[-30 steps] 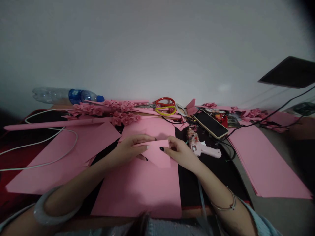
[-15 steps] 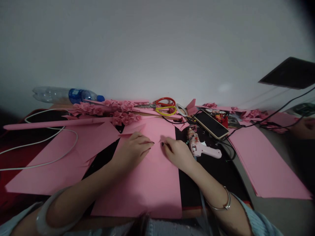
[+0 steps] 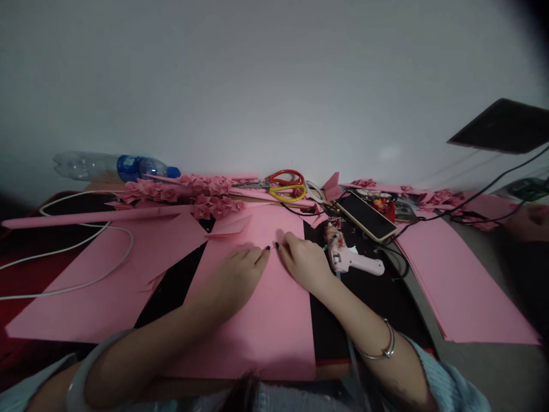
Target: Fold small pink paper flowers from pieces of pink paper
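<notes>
A large sheet of pink paper [image 3: 274,337] lies in front of me, and both hands rest over it. My left hand [image 3: 240,274] has its fingers curled in, its dark-nailed fingertips close to those of my right hand. My right hand [image 3: 304,263] is bent into a pinch just across from it. Whatever sits between the fingertips is pink like the sheet and too small to make out. Beyond my left hand, a folded piece of pink paper [image 3: 229,227] stands on the sheet. Right of my right hand lies a pale pink glue gun [image 3: 354,260].
Along the wall lie pink paper flowers [image 3: 214,205], scissors with red and yellow handles [image 3: 287,186], a plastic bottle [image 3: 98,166] and a phone [image 3: 366,214]. More pink sheets are stacked right [image 3: 463,286] and left [image 3: 81,280]. Another person's hand [image 3: 527,223] shows at far right.
My left hand has drawn back toward me and curled its fingers more. My right hand has shifted slightly up and left, so the fingertips are closer together.
</notes>
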Demonstrator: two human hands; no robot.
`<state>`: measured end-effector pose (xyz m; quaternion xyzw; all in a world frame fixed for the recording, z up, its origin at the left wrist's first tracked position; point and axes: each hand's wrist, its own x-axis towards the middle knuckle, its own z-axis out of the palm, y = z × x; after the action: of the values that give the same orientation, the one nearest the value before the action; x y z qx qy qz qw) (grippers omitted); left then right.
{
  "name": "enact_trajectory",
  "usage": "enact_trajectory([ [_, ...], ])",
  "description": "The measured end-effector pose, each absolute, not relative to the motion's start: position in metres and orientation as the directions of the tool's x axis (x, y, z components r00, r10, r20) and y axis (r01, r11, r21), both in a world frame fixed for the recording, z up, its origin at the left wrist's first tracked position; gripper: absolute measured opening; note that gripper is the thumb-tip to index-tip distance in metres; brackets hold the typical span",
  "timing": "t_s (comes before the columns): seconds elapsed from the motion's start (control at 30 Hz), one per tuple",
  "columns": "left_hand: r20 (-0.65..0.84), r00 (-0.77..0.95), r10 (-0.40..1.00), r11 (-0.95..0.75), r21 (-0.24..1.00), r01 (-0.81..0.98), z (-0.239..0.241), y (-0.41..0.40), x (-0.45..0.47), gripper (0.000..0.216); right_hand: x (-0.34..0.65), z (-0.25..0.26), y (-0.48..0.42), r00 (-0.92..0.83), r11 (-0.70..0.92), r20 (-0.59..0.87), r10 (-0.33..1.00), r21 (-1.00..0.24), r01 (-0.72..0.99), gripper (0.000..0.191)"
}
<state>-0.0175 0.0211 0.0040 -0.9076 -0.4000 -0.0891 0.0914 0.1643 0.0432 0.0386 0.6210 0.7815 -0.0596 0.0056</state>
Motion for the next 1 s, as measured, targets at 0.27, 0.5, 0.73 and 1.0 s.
enact_trajectory([
  [0.27,0.131,0.650,0.749,-0.647,-0.072,0.759,0.0043,0.0188,-0.0114,0.048,0.1615,0.0394,0.0416,-0.253,0.249,-0.089,0.963,-0.058,0.967,0.027],
  [0.5,0.106,0.636,0.765,-0.635,-0.047,0.771,0.0010,0.0198,-0.0111,0.045,0.1600,0.0392,0.0405,-0.278,0.274,-0.081,0.957,-0.056,0.960,0.027],
  [0.73,0.124,0.644,0.755,-0.644,-0.052,0.764,0.0001,0.0191,-0.0117,0.045,0.1590,0.0384,0.0370,-0.269,0.265,-0.070,0.961,-0.051,0.963,0.026],
  [1.0,0.150,0.641,0.753,-0.639,-0.066,0.766,0.0016,0.0196,-0.0108,0.048,0.1652,0.0397,0.0377,-0.221,0.211,-0.077,0.972,-0.124,0.970,0.027],
])
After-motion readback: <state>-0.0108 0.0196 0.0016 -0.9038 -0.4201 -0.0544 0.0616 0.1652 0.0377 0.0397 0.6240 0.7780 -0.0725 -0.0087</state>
